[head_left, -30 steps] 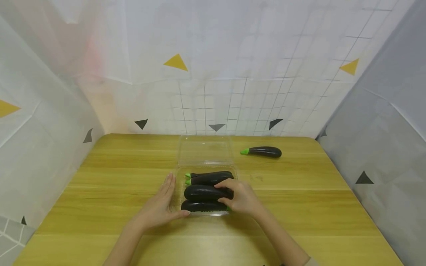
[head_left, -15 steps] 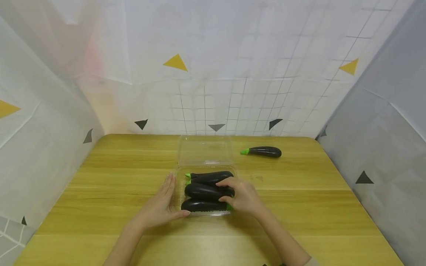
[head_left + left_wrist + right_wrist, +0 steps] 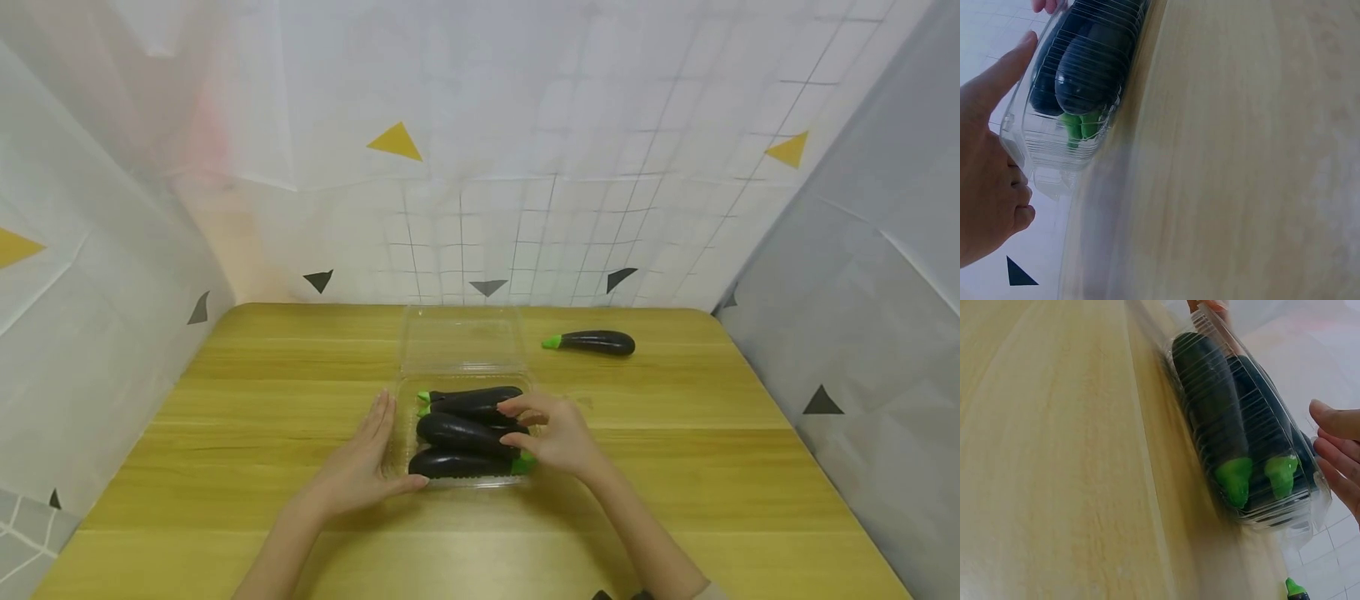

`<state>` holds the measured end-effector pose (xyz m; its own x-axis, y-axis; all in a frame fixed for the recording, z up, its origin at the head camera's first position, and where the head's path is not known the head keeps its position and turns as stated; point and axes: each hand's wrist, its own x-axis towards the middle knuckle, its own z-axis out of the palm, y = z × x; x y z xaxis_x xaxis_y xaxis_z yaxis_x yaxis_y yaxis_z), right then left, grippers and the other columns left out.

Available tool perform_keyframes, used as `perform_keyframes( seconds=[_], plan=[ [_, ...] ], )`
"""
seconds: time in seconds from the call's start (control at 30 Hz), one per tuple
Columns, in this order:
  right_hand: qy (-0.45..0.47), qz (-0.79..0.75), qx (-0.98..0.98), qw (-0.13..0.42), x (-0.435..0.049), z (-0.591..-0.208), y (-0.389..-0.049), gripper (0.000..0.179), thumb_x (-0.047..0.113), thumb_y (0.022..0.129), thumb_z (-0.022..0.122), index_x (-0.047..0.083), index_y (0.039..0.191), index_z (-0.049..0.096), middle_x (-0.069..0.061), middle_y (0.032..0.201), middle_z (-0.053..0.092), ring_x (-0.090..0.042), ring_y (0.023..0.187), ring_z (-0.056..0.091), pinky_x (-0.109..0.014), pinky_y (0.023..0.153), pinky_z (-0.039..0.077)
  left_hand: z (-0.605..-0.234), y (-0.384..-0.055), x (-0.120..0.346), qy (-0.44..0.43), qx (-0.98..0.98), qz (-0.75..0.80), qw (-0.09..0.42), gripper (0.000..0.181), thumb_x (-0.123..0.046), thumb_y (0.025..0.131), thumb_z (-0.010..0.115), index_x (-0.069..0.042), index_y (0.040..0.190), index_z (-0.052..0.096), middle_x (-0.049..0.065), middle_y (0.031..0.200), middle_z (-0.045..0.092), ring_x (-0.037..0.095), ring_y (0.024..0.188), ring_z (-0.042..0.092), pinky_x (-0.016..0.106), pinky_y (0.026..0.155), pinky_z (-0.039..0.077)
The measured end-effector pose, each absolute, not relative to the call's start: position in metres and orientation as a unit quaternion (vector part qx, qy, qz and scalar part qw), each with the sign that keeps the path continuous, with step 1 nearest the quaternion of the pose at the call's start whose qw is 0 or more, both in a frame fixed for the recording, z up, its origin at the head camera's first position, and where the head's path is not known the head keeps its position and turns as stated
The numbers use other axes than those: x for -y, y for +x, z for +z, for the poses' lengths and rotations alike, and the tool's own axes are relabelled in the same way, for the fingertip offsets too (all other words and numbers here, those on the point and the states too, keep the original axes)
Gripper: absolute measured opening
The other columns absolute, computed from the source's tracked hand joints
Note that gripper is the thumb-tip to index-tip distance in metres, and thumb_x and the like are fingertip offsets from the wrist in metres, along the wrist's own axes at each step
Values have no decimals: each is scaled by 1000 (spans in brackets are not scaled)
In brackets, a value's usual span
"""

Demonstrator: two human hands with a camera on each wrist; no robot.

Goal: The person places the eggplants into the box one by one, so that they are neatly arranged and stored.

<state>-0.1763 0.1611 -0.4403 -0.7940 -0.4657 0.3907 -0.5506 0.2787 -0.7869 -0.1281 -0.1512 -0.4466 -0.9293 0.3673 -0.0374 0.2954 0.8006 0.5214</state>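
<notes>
A clear plastic clamshell box [image 3: 411,379] lies with its lid [image 3: 463,340] folded back, and several dark eggplants with green caps lie in it. The front eggplant [image 3: 456,463] has its cap to the right. Behind it, another eggplant [image 3: 456,432] sits slightly askew, and the rear eggplant [image 3: 480,402] points its cap left. My left hand [image 3: 358,465] rests straight fingers along the box's left side, its thumb at the front corner. Over the right end, my right hand [image 3: 555,435] has thumb and fingers parted; the right wrist view shows nothing gripped between them.
One loose eggplant [image 3: 597,342] lies on the wooden table [image 3: 675,500] at the back right, beyond the box. Pale walls [image 3: 480,225] with yellow and dark triangles enclose the table's back and sides.
My right hand has let go of the second eggplant and drawn back slightly to the right. That eggplant has tilted and shifted a little right. The left hand stays put.
</notes>
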Motion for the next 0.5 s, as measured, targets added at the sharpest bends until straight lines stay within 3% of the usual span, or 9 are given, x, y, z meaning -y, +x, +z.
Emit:
perform_keyframes(
  seconds=[0.2,0.5],
  plan=[
    [318,536,782,19,-168,-438,-180,39,4,73,83,-3,109,69,-17,105,69,-33,96,66,-46,78,57,-448,-128,151,174,-945,269,69,121,-69,77,64,-3,153,-2,13,159,-11,32,145,0,53,112,20],
    [314,513,797,47,-181,-428,-185,39,-5,70,82,-6,107,68,-20,106,69,-36,94,66,-50,77,56,-448,-127,151,174,-945,270,66,121,-68,77,65,-3,153,-2,13,159,-11,31,145,0,53,112,20]
  ],
)
